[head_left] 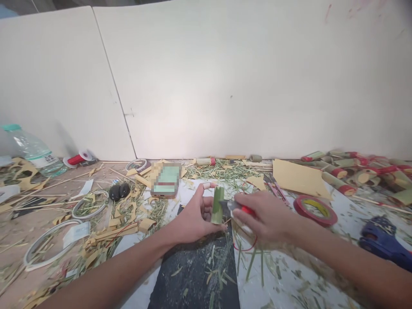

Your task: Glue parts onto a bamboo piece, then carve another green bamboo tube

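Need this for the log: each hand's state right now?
Left hand: closed, holding a short green bamboo piece upright.
Right hand: closed, holding a red-handled cutting tool, grey blade at the bamboo's side.

Bamboo piece (218, 206): short, near upright, slightly tilted, its surface part deep green and part paler, gripped at its two ends in the left hand (196, 214). Knife (228, 207): grey blade, red on the handle, in the right hand (262, 213), its tip against the bamboo's side.
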`<action>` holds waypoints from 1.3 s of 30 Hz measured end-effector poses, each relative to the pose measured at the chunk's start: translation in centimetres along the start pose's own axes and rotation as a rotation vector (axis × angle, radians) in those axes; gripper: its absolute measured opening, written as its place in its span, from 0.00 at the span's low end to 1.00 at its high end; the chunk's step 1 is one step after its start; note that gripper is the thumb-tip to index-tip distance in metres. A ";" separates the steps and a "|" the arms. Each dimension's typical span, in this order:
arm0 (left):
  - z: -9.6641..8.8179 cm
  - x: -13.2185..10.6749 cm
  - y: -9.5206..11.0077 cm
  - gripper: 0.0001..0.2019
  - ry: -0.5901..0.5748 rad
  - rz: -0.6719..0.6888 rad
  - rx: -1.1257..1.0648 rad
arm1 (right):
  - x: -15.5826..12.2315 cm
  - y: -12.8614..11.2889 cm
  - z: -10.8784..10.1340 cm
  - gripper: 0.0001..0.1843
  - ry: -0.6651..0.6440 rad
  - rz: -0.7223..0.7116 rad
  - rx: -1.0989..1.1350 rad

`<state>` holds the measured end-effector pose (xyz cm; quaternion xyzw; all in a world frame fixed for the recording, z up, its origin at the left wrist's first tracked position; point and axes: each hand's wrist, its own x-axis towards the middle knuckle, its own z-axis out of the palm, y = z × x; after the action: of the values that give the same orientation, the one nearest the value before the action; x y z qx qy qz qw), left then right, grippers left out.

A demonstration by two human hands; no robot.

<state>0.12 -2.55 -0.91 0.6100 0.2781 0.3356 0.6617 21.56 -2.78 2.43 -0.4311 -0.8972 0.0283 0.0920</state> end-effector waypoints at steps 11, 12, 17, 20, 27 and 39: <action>-0.2 0.1 -0.7 0.37 0.078 0.004 0.153 | -0.6 -2.1 0.7 0.21 -0.060 -0.049 -0.072; -0.2 0.1 -0.7 0.37 0.076 0.001 0.164 | -0.5 -1.8 0.6 0.21 -0.057 -0.049 -0.076; -0.1 -0.3 -0.4 0.30 -0.014 -0.057 0.266 | 0.4 1.9 -0.9 0.19 0.093 0.182 -0.064; 0.0 -0.4 -0.1 0.32 -0.004 -0.045 0.287 | 0.6 3.3 -1.5 0.21 0.250 0.275 0.025; 0.5 -0.3 -0.4 0.32 0.080 0.031 0.395 | 1.4 -1.2 -0.8 0.17 0.112 0.319 0.490; 0.6 0.3 0.1 0.37 0.140 0.048 0.262 | 1.8 -0.4 -0.2 0.20 -0.017 0.279 0.818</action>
<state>0.77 -2.72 -0.75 0.6727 0.3503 0.3541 0.5472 20.22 -1.64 2.91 -0.4759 -0.7460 0.3972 0.2434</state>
